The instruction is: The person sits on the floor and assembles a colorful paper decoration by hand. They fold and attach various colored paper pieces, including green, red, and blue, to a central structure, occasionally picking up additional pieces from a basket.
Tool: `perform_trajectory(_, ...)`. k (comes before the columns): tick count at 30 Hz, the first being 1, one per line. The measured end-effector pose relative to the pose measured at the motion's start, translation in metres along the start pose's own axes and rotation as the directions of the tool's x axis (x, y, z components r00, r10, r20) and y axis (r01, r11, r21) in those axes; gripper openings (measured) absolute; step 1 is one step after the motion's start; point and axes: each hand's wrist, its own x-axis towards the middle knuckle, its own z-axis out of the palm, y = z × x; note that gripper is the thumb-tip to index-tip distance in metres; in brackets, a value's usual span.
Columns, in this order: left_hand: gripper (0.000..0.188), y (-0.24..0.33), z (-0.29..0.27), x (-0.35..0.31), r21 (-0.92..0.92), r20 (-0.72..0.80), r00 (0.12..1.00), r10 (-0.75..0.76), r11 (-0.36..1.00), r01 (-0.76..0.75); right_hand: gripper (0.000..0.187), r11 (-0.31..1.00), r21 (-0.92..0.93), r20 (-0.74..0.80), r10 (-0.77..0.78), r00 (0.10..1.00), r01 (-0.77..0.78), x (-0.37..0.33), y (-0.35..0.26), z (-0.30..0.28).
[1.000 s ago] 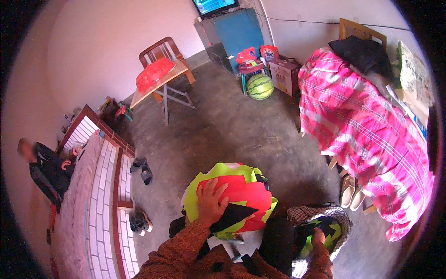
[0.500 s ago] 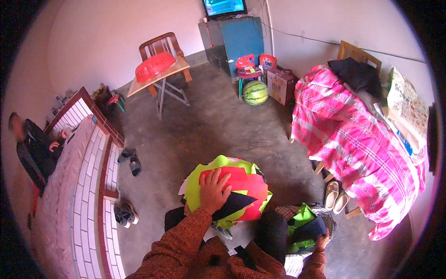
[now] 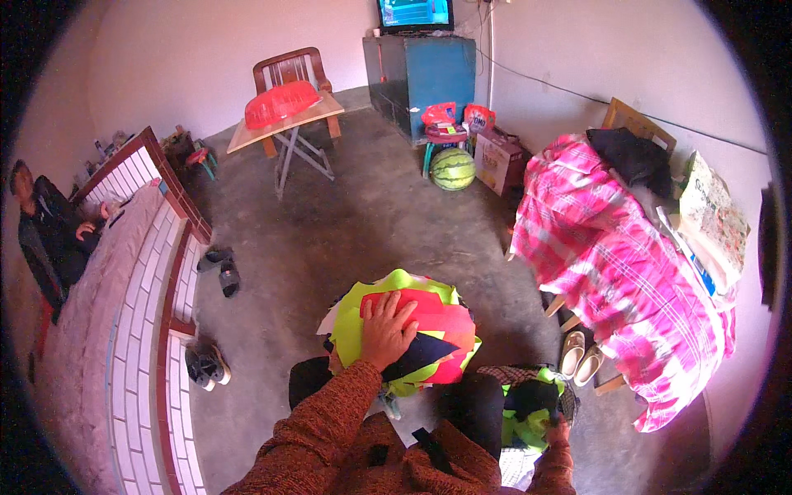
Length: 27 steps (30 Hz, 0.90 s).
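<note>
A rounded pile of cloth-like pieces in lime green, red and dark navy sits in front of me, by my knees. My left hand lies flat on top of it, palm down with the fingers spread. Low at my right side stands a checked, open bag holding lime-green pieces and a dark piece. Over the bag's right part, my right hand reaches in among these pieces. Its fingers are mostly hidden, so any grip cannot be made out.
A bed with a pink plaid cover is at the right, with pale shoes beside it. Ahead are a watermelon, a blue cabinet and a folding table bearing a red basin. A person sits at the left.
The whole view has shifted slightly. My right hand has gone a little left and down in the bag, and the dark and green pieces there lie differently. My left hand stays on the pile.
</note>
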Motion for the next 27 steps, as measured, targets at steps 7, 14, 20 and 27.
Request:
perform_trajectory(7,0.041,-0.009,-0.004,-0.006,0.033,-0.001,0.999,-0.034,0.999,0.034,0.052,0.993,0.12,-0.098,0.02,0.995,-0.008,-0.033,-0.072,-0.03)
perform_trajectory(14,0.042,-0.016,-0.009,-0.009,0.052,0.004,0.999,-0.05,0.997,0.05,0.039,0.797,0.598,0.013,0.092,0.996,-0.081,-0.053,-0.118,-0.048)
perform_trajectory(20,0.042,-0.009,-0.005,-0.006,0.044,-0.002,1.0,-0.025,0.999,0.025,0.043,0.268,0.963,-0.059,0.178,0.982,0.009,-0.056,-0.075,-0.036)
perform_trajectory(27,0.042,-0.013,-0.003,-0.01,0.027,-0.008,0.999,-0.042,0.999,0.042,0.044,0.455,0.873,-0.265,0.143,0.954,0.175,-0.072,-0.083,-0.03)
